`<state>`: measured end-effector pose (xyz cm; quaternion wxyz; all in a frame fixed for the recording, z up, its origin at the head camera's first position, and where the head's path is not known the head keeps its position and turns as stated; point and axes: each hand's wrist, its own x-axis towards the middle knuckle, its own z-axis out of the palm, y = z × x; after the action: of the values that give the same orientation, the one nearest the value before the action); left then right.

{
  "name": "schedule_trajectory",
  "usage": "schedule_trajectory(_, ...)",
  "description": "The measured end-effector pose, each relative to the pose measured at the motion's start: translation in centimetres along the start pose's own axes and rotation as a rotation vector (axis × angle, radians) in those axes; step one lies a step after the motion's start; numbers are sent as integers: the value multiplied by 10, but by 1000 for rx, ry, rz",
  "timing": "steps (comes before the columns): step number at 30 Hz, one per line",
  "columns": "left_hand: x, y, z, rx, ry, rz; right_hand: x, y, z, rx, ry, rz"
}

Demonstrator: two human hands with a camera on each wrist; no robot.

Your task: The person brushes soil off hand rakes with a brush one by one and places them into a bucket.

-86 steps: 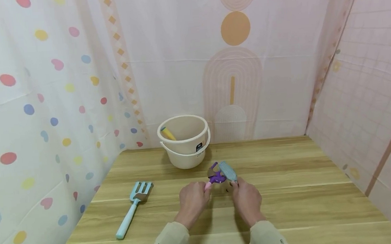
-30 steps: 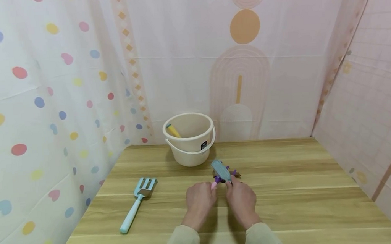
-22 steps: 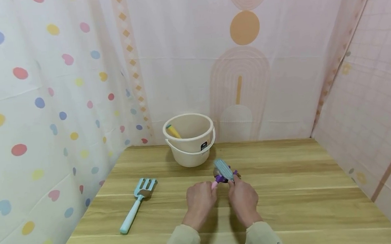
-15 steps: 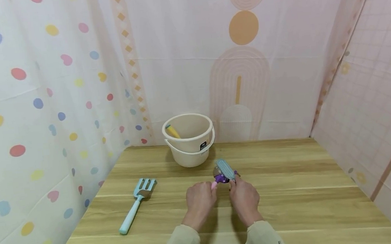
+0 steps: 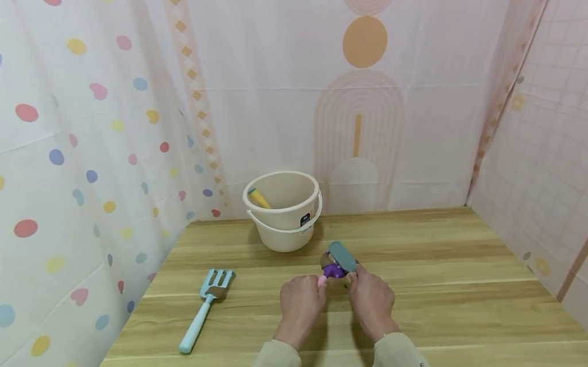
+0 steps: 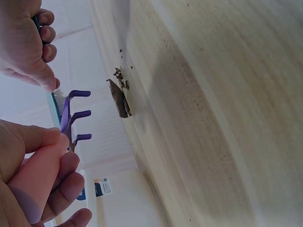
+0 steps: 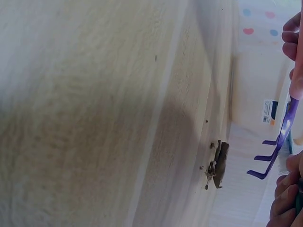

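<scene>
My left hand grips the pink handle of a small purple hand rake, raised above the table with its tines pointing down in the wrist views. In my right hand is a blue-green brush with pale bristles, held against or very close to the rake's head. Below them on the table lie a crumpled brown piece, like a dry leaf, and several dark crumbs. Brown also shows beside the rake head in the head view; whether it sticks to the rake I cannot tell.
A cream bucket stands behind the hands, with a yellow handle sticking up inside. On the left lies a light blue hand fork with a brown patch at its neck. Patterned curtains enclose the wooden table.
The brush swung left over the rake, then back to the right, and has tilted so its face looks smoother. My left hand has hardly moved in the last second.
</scene>
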<state>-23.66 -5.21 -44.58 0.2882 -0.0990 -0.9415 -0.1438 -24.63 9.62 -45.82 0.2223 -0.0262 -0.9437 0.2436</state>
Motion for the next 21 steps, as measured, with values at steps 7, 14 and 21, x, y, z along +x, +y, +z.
schedule_trajectory(7,1,-2,2,-6,-11,-19,3,2,-1,-8,-8,-20)
schedule_trajectory(14,-1,-1,0,-27,-71,-56,5,8,-2,25,-9,24)
schedule_trajectory(21,-3,-1,1,-34,-98,-54,7,14,-10,66,-44,51)
